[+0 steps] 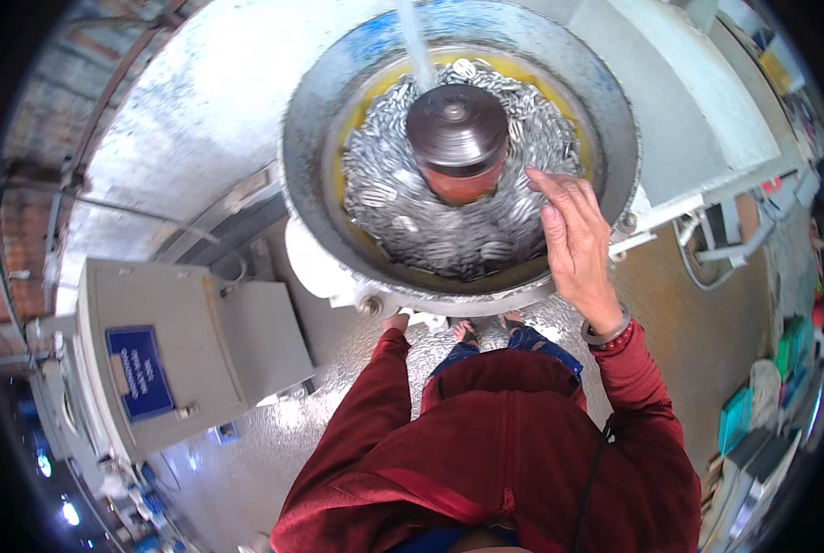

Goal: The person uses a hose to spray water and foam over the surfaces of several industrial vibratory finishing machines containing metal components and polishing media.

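Note:
A round metal tub (621,138) holds a mass of small, shiny, elongated metal pieces (384,189), blurred as if in motion. A dark capped post (455,115) rises from the middle of the tub. Over its near right rim reaches my right hand (575,241), fingers stretched out and thumb apart, with nothing in it; the fingertips hover at or just above the pieces, and contact cannot be made out. My left hand (396,323) is low at the tub's near left outer side, its fingers hidden beneath the rim.
A stream of water (415,41) falls into the tub from above. On the left stands a grey metal cabinet (205,341) with a blue sign. A pale chute-like surface (698,101) adjoins the tub's right side. The floor (338,387) looks wet; teal crates (735,419) stand far right.

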`<state>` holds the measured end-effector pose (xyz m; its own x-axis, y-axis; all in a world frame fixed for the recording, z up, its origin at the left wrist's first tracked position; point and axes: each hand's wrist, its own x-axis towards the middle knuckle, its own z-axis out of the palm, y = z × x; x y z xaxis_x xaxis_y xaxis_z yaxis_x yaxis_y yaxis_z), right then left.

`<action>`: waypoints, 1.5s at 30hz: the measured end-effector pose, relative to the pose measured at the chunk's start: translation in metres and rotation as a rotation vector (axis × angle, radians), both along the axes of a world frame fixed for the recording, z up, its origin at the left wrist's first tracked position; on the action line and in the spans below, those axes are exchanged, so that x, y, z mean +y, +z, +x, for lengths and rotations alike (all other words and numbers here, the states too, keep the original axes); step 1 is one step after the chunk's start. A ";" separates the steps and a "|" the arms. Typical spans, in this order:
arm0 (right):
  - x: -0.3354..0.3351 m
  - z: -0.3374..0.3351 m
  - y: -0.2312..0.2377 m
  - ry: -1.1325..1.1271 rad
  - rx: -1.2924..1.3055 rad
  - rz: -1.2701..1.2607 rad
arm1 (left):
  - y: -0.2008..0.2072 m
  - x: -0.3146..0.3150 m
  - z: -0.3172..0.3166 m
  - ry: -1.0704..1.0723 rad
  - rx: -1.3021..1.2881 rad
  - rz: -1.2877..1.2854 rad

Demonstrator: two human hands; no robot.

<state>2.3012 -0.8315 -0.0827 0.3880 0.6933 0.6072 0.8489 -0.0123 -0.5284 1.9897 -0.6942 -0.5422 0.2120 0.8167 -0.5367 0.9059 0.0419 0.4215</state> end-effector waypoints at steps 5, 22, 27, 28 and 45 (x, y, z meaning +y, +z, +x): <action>0.001 0.000 0.008 0.156 0.018 -0.005 | 0.060 -0.043 -0.028 0.394 -0.202 -0.039; 0.012 0.122 -0.003 0.184 0.228 0.117 | 0.038 -0.288 -0.067 0.961 -0.470 -0.606; 0.015 0.125 -0.015 0.204 0.387 0.257 | 0.090 -0.230 -0.027 1.129 -0.648 0.287; 0.015 0.124 -0.012 0.193 0.385 0.245 | 0.121 -0.205 -0.033 0.999 -0.716 0.428; 0.015 0.119 -0.006 0.069 -0.079 -0.125 | 0.416 -0.032 0.139 0.764 -0.810 0.911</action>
<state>2.4198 -0.8162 -0.0889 0.2913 0.7886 0.5415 0.8889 -0.0139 -0.4579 2.1287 -0.7262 -0.1262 -0.4378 0.8548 0.2785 0.2875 -0.1604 0.9443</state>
